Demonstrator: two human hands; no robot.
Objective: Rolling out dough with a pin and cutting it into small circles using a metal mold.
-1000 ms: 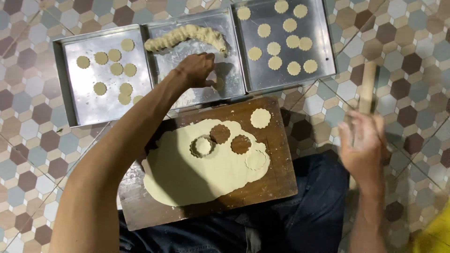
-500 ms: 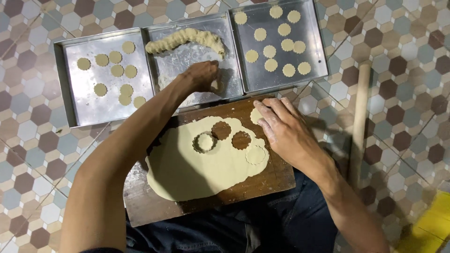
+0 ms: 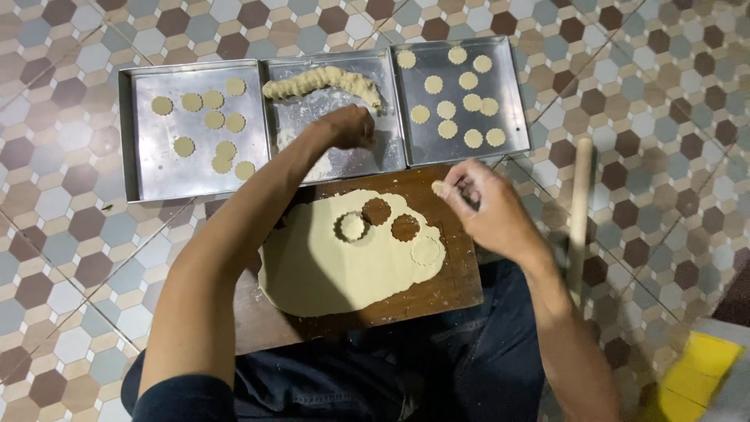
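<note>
Right hand (image 3: 484, 205): fingertips pinched on a cut dough round (image 3: 439, 187), lifted off the board's (image 3: 461, 289) far right corner.
Left hand (image 3: 348, 125): curled in the middle tray (image 3: 387, 152); whether it grips anything, cannot tell.
Handling: round looks soft, thin, light, easily stretched or torn; best held by its edge, loosely, or supported from beneath.
Sheet (image 3: 344, 270): on board, two holes, cutter (image 3: 351, 227) sitting in it.
Change: half a second ago the right hand lay flat over the round; now it pinches and raises it. Left hand hardly moved.

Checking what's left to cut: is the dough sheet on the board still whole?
No. The dough sheet shows two scalloped holes baring the wooden board.
</note>
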